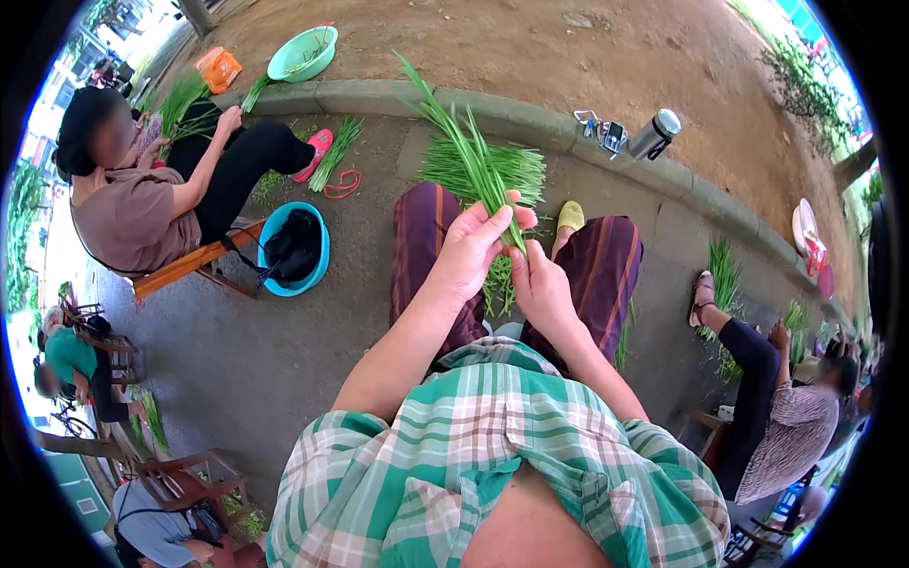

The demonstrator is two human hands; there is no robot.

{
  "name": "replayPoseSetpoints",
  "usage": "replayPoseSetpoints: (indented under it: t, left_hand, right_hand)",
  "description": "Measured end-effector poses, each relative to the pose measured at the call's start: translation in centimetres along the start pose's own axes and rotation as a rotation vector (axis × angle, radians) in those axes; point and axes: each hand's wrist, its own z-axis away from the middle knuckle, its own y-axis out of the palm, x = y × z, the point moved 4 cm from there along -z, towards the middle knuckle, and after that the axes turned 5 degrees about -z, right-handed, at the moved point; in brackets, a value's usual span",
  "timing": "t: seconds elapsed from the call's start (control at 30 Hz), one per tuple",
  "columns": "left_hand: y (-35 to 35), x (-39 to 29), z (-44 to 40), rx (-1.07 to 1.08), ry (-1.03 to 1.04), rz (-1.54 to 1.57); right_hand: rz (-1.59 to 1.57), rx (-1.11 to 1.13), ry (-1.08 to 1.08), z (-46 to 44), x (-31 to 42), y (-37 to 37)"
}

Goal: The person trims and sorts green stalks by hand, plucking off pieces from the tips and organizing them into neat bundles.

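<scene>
My left hand (pixel 476 248) is closed around a bunch of long, flat green leaves that look like garlic chives (pixel 471 156). Their tips point up and away from me. At the lower end of the same bunch, my right hand (pixel 542 286) is closed, its thumb and fingers pinching the stalk ends. A wide pile of chives (pixel 516 172) lies on the pavement beyond my knees. Short green scraps (pixel 499 286) are scattered on the ground between my legs, partly hidden by my hands.
A stone curb (pixel 379 97) crosses ahead, with keys (pixel 592 123) and a steel flask (pixel 655 134) on it. At left, a seated person (pixel 142 185) handles chives beside a blue basin (pixel 295 279) holding a black bag. A green basin (pixel 308 47) sits beyond the curb. Others sit nearby.
</scene>
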Motion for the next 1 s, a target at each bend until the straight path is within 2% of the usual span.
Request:
replayPoseSetpoints:
  t: [0.1,0.17,0.27,0.33,0.4,0.47,0.5,0.53,0.6,0.67,0.87,0.93,1.0]
  left_hand:
    - [-0.1,-0.4,0.0,-0.009,0.074,0.050]
    - [0.2,-0.7,0.4,0.001,0.046,0.174]
    - [0.5,-0.9,0.4,0.074,0.108,0.175]
    - [0.9,-1.4,0.7,0.042,0.103,0.150]
    - [0.7,-1.6,0.8,0.087,0.110,0.124]
    - [0.7,-1.8,0.8,0.096,0.114,0.100]
    - [0.7,-1.9,0.7,0.102,0.118,0.077]
    - [0.6,-2.1,0.7,0.111,0.118,0.074]
    - [0.5,-2.7,0.8,0.164,0.108,0.074]
    - [0.4,-3.5,0.8,0.160,0.094,0.002]
    - [0.0,-6.0,1.9,0.154,0.044,-0.204]
    - [-0.7,-6.3,2.4,0.146,0.010,-0.261]
    - [-1.2,-7.1,3.2,0.187,-0.018,-0.302]
  right_hand:
    - [0.216,-0.048,-0.077,0.6,0.4,0.7]
    - [0.216,-0.085,-0.118,0.8,0.8,1.3]
    - [0.224,-0.099,-0.128,0.9,1.2,1.6]
    - [0.183,-0.119,-0.171,0.9,1.3,1.6]
    - [0.168,-0.075,-0.161,1.0,1.3,1.8]
    - [0.088,-0.054,-0.246,1.0,1.2,2.1]
    - [0.041,0.046,-0.165,1.0,1.0,2.1]
    - [0.043,0.037,-0.167,0.9,1.1,1.7]
    - [-0.025,0.129,-0.296,0.8,1.8,1.2]
    - [-0.059,0.143,-0.283,0.7,1.9,0.4]
    - [-0.740,-0.034,0.041,-2.0,-0.4,-2.6]
    - [-0.855,-0.099,0.086,-3.2,0.0,-4.4]
    - [-0.895,-0.134,0.041,-4.4,1.1,-6.3]
